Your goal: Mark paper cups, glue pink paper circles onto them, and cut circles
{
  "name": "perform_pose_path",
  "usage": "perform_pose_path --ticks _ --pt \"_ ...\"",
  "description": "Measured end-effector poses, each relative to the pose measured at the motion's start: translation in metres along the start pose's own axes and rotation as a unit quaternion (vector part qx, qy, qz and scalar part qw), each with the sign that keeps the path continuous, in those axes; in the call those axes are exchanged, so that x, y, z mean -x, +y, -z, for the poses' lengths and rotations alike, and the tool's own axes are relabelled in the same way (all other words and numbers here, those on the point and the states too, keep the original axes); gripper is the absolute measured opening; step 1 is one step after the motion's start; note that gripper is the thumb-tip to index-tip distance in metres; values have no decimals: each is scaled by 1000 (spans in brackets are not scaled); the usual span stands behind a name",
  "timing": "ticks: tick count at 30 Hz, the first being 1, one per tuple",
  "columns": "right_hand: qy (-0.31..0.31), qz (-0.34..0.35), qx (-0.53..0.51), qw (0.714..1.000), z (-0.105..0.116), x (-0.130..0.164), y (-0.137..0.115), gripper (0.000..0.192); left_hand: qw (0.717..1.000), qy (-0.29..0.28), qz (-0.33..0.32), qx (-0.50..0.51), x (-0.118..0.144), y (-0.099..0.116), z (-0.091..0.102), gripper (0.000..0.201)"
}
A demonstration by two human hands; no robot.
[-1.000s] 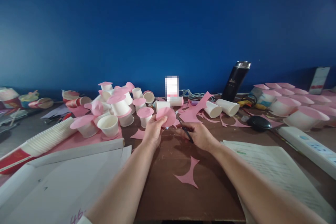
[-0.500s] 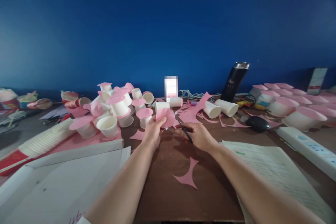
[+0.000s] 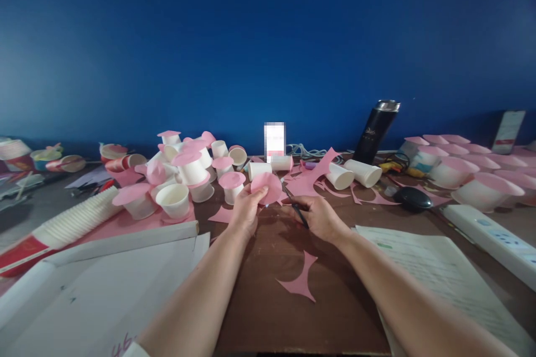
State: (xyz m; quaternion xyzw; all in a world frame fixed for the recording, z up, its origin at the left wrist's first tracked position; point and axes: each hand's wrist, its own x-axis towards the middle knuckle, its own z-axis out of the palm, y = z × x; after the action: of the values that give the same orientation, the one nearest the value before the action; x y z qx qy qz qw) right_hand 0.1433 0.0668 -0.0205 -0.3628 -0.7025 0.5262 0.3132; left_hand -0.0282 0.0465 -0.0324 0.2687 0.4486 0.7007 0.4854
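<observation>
Left hand (image 3: 245, 211) up at the middle of the brown surface (image 3: 268, 301), its grip pinching a pink paper disc (image 3: 266, 187) by the near edge, the disc raised and facing the camera. Right hand (image 3: 319, 216) just beside it, grip clenched around a pair of black-handled scissors (image 3: 294, 204), the blades pointing up toward the disc's right edge and very near it; whether they touch the paper is too small to tell.

The disc looks close to round already, so the cutting on this one seems nearly done, perhaps a last trim along that right side. A curved pink offcut (image 3: 300, 278) lies on the surface below the hands, with more pink scraps (image 3: 312, 178) beyond them.

Plenty finished, by the look of it: a heap of white paper cups topped with pink discs (image 3: 188, 170) to the left, and a row of pink-capped bowls (image 3: 458, 170) far right. Some left too: bare cups (image 3: 354, 173) lie on their sides behind the hands, and a long sleeve of stacked cups (image 3: 71, 223) waits at the left. A black flask (image 3: 376, 129) stands at the back wall.
</observation>
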Motion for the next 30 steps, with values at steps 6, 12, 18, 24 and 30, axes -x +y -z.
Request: perform_pose_path --ticks 6,12,18,24,30 --pt "12 -34 -4 999 0 0 -3 56 1000 5 -11 4 0 3 0 41" --pt "-6 -23 -6 1000 -1 1 -3 51 1000 1 -20 16 0 4 -1 39" --pt "-5 -27 17 999 0 0 -1 47 1000 12 -22 16 0 5 -1 39" --pt "-8 -27 10 1000 -1 0 -4 47 1000 3 -25 18 0 4 -1 38" --pt "-14 -18 6 1000 -1 -1 1 42 999 -4 -29 22 0 3 -1 34"
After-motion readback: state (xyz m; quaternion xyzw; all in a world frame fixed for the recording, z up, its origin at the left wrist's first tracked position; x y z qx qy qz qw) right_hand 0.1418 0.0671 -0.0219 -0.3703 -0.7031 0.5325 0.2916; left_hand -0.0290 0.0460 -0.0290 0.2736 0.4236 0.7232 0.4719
